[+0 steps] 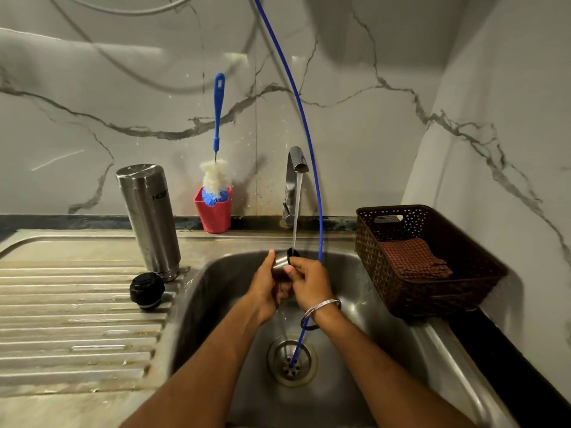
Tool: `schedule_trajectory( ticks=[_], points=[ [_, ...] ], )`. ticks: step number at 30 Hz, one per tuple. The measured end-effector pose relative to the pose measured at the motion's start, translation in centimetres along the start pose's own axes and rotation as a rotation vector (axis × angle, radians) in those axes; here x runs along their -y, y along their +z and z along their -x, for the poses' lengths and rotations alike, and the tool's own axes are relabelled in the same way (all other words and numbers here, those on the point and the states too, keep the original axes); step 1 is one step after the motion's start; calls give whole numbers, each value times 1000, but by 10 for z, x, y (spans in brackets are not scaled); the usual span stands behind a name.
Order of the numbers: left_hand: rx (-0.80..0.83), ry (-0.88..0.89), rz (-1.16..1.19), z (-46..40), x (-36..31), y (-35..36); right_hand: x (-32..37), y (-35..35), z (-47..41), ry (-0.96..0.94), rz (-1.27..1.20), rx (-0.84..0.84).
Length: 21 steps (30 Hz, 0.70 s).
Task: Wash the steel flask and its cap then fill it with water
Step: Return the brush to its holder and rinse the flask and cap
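Note:
The steel flask [149,215] stands upside down on the ribbed draining board, left of the sink basin [364,291]. A black stopper [147,290] lies on the board just in front of it. Over the basin, my left hand [266,286] and my right hand [307,282] both hold a small steel cap [281,262] with a dark inside. Water runs from the tap [296,168] straight onto the cap and drops toward the drain [291,359].
A blue-handled bottle brush [217,143] stands in a red cup [214,213] against the marble wall. A thin blue hose [306,134] curves down from above into the drain. A brown basket [432,301] with a folded cloth sits on the right of the sink.

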<state>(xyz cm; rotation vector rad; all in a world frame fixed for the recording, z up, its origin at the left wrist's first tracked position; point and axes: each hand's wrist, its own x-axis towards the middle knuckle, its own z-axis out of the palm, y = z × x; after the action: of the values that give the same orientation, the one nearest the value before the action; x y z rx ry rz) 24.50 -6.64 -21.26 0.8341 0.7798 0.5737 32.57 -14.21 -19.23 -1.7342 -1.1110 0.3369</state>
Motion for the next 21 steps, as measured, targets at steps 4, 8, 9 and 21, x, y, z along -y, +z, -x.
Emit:
schedule_trajectory(
  ticks=[4, 8, 9, 21],
  points=[
    [-141, 91, -281, 3, -6, -1, 9, -10, 2, -95, 365, 82],
    [-270, 85, -318, 7, -8, -4, 27, -16, 4, -264, 975, 185],
    [-272, 57, -270, 10, -10, -5, 28, -16, 4, -273, 1015, 167],
    [-32, 123, -71, 20, -15, 2, 11, -17, 4, -48, 348, 78]
  ],
)
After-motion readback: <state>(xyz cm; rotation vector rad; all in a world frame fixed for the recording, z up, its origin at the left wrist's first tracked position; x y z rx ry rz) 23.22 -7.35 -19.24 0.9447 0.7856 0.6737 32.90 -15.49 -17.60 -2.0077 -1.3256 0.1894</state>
